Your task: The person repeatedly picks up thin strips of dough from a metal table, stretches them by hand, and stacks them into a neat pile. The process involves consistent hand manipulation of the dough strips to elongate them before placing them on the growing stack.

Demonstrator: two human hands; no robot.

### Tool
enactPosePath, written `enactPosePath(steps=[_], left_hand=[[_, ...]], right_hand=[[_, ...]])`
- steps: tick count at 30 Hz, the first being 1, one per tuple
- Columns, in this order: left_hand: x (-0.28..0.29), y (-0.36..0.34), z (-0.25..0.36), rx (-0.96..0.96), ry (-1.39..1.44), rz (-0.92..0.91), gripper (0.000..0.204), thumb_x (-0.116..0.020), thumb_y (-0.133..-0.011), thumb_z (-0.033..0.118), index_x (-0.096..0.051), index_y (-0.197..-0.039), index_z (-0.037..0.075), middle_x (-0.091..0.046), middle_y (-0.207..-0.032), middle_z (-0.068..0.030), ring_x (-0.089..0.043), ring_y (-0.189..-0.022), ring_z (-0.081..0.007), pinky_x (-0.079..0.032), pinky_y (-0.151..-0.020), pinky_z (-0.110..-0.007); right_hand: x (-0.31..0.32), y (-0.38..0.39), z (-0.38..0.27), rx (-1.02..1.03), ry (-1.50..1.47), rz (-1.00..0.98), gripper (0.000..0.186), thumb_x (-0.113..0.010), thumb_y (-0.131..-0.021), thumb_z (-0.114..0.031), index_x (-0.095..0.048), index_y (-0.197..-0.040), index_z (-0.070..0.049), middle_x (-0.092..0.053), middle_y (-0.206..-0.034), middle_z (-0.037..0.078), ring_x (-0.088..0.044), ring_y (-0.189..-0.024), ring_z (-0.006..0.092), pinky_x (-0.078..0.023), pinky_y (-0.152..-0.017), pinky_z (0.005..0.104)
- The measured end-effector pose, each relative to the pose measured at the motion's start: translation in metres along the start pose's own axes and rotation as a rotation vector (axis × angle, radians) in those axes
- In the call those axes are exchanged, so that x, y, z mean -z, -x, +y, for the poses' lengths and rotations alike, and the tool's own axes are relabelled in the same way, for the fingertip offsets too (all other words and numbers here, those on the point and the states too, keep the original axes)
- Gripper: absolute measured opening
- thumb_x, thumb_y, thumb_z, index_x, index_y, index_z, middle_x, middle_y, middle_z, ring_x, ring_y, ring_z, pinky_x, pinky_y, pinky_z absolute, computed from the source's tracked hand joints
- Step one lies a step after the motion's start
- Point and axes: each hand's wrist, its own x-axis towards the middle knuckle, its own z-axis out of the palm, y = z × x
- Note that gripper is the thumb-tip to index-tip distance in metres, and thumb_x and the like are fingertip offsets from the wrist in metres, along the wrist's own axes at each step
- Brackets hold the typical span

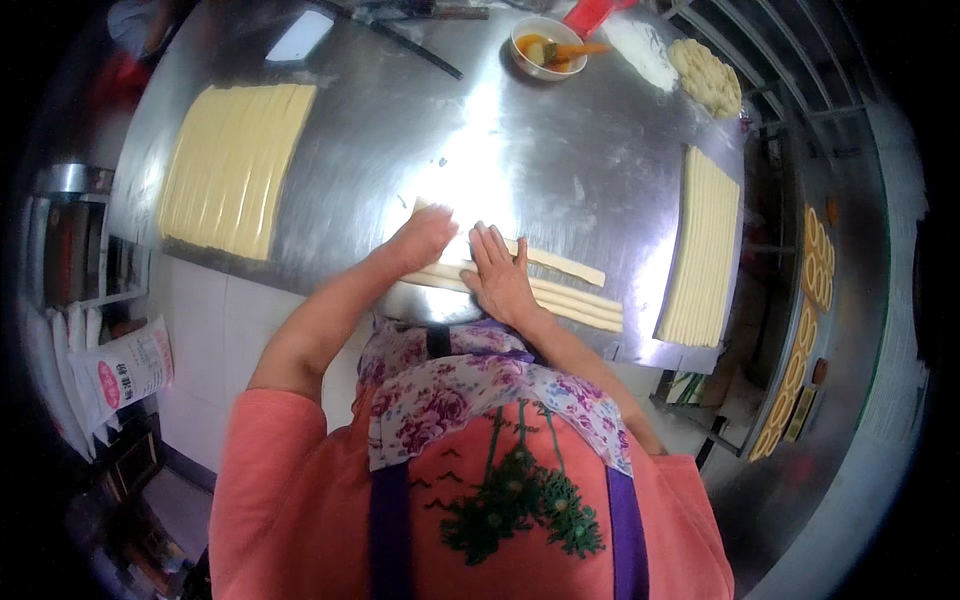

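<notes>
With the clock face centred on the view, a white bag [145, 359] stood between eight and nine o'clock, printed with a pink oval badge and dark characters. At ten o'clock a yellow sheet of dough [238, 165], scored lengthwise, lay on the metal bench [350, 160]. The left hand [424, 240] was at about half past ten, its fingers curled inward; whether they gripped any dough could not be told. The pale dough strips [575, 303] ran from below that hand, passed under the right hand [502, 283], and came out at its three o'clock. The right hand's fingers were straight and close together, lying flat on the strips with nothing clasped. Another strip [565, 265] emerged just beyond the right fingers; glare and the hands hid how far it reached to the left. At six o'clock, small lettering on the coral shirt [290, 500] was too small to make out. Between twelve and one a bowl [521, 59] of orange liquid held a brush. A lump of dough [705, 78] lay toward half past one, and a ridged dough sheet [698, 250] between two and three. Trays of ring-shaped pieces [800, 340] sat near three o'clock, distorted toward the dark rim.
</notes>
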Motion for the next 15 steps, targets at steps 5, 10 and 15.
enactPosePath(steps=[5, 10, 15], left_hand=[[0.028, -0.002, -0.009, -0.085, -0.001, 0.095, 0.011, -0.062, -0.079, 0.007, -0.064, -0.090, 0.006, -0.059, -0.090, -0.0110, -0.057, -0.089, -0.0307, -0.046, -0.082, -0.042], [0.021, 0.030, -0.020, -0.025, -0.089, 0.087, 0.015, -0.065, -0.079, 0.013, -0.067, -0.094, 0.012, -0.060, -0.086, -0.0060, -0.058, -0.086, -0.0279, -0.046, -0.078, -0.042], [0.028, 0.035, -0.017, 0.148, 0.013, 0.045, 0.016, -0.067, -0.082, 0.017, -0.070, -0.096, 0.009, -0.065, -0.092, -0.0070, -0.060, -0.090, -0.0287, -0.048, -0.079, -0.042]], right_hand=[[-0.012, 0.001, 0.008, 0.065, 0.024, 0.157, 0.063, -0.052, -0.098, -0.034, -0.031, -0.149, -0.003, -0.032, -0.154, 0.014, -0.027, -0.146, 0.0285, -0.016, -0.115, 0.0664], [-0.006, -0.001, 0.002, 0.089, 0.001, 0.236, 0.057, -0.056, -0.096, -0.031, -0.039, -0.143, -0.003, -0.042, -0.144, 0.015, -0.035, -0.141, 0.0293, -0.021, -0.112, 0.0669], [0.005, -0.028, 0.006, 0.045, -0.122, 0.201, 0.044, -0.058, -0.095, -0.031, -0.058, -0.126, 0.000, -0.060, -0.125, 0.017, -0.055, -0.118, 0.0336, -0.037, -0.102, 0.0591]])
